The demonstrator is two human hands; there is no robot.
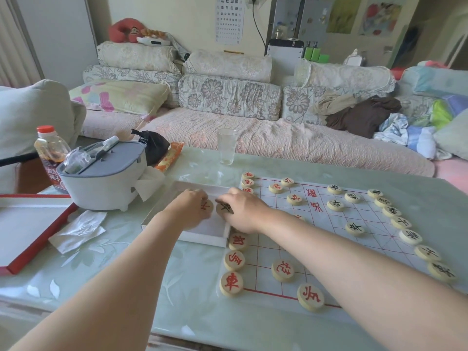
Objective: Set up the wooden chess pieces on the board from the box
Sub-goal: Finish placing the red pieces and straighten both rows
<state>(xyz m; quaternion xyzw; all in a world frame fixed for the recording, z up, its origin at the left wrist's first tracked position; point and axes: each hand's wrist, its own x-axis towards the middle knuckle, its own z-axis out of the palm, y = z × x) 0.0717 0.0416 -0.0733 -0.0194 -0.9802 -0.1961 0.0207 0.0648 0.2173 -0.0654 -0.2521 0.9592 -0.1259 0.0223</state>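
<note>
Head view: the only view; it looks down on the counter point(187, 287).
Box: the white box point(202, 239) lies on the counter and touches the left edge of the board point(329, 240). The part of its floor that shows is bare white, but the hands cover the rest.
Left hand: the left hand point(188, 209) is inside the box, and its grip holds a red-marked piece point(205, 206).
Right hand: the right hand point(243, 211) reaches over the board edge into the box. Its grip pinches a black-marked piece point(224, 208), just beside the red one.
Red side: the red pieces point(231, 283) stand in a column along the left edge of the board, three far and three near. The middle of the column is hidden behind the right hand. Several more red pieces stand further in.
Black side: the black pieces point(410, 236) make a row along the right edge, with a few more toward the middle.
Done: in my judgement, most of the set is already placed.
Left: at least the two held pieces must still go to the board. The black front line looks thin on its near side. I cannot tell whether more pieces remain in the box.
</note>
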